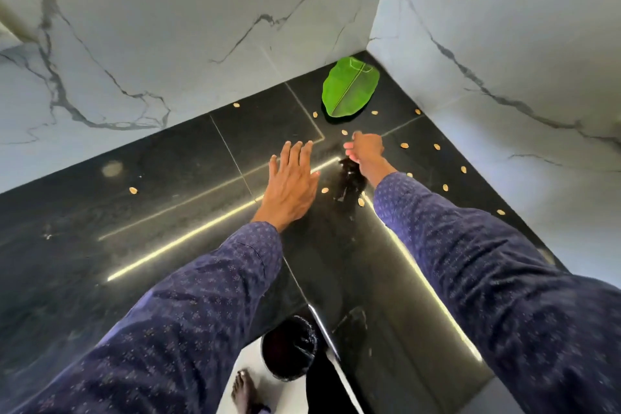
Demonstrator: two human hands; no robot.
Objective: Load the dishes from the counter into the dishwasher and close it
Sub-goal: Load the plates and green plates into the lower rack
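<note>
A person's left hand [291, 183] lies flat, fingers spread, on the black stone bench [151, 185], while the right hand [366, 149] pinches closed near scattered tan shells [405, 145]. A green leaf-shaped plate [349, 87] sits in the marble-walled corner.

- Bright, even daylight on the marble walls [201, 10].
- Thin strip-light reflections glare across the glossy black counter [100, 212].
- Wide-angle bending at the edges.
- Sleeves [504, 279] softly blurred up close.
</note>
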